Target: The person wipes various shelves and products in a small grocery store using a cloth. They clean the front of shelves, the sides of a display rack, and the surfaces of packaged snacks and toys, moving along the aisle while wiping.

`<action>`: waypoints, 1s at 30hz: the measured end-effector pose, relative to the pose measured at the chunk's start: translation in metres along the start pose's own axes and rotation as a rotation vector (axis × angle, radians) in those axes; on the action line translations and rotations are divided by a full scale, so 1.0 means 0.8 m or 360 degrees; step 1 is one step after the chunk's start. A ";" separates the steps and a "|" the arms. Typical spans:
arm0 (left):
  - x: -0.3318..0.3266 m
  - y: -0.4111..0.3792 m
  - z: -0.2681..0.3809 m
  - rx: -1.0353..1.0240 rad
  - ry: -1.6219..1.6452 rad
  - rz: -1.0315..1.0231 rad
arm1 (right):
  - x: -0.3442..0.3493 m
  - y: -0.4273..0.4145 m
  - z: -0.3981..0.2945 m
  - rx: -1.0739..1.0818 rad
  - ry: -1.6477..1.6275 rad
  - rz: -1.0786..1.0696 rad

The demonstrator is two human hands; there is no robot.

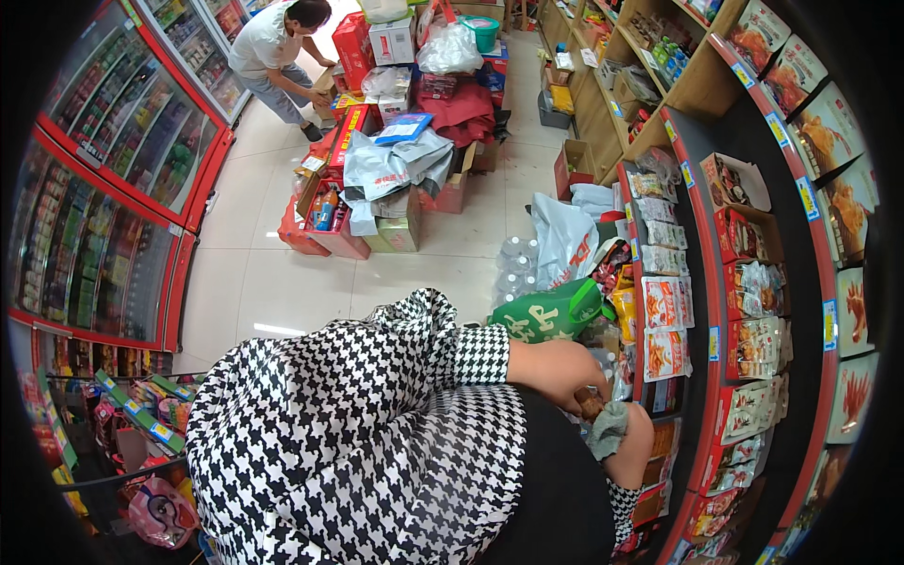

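My left hand [590, 378] reaches in from the left, beside the low shelf, its fingers closed around a small brown item [589, 405] whose kind I cannot tell. Just below it, my right hand [632, 431] is shut on a grey-green cloth [609, 429], which lies against the brown item. The fingers of both hands are partly hidden. Snack packets [664, 304] line the shelf edge to the right of the hands. A green bag [544, 314] with white writing lies just above my left forearm.
Clear plastic bottles [515, 268] and a white plastic bag [561, 240] stand on the floor beside the shelf. Boxes and bags, with a grey plastic mailer [381, 169], are piled farther ahead. Another person [272, 53] bends by that pile. Red-framed drink coolers [127, 134] stand left.
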State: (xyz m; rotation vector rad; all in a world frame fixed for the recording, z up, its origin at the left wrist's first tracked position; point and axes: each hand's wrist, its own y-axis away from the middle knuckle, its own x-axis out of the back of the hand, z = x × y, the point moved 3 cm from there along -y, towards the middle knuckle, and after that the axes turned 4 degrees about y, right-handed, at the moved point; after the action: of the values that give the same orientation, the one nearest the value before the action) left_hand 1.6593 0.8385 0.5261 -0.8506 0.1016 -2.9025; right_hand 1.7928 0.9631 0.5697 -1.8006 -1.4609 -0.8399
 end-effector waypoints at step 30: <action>-0.057 -0.035 0.012 0.0324 0.2126 0.0137 | -0.068 0.046 0.030 -0.0983 -0.1627 0.1473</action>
State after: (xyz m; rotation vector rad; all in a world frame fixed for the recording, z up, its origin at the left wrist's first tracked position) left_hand 1.7001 0.8721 0.5121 1.1300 -0.0517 -2.7397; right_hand 1.8213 0.9463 0.5082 -3.2315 -0.5985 0.2256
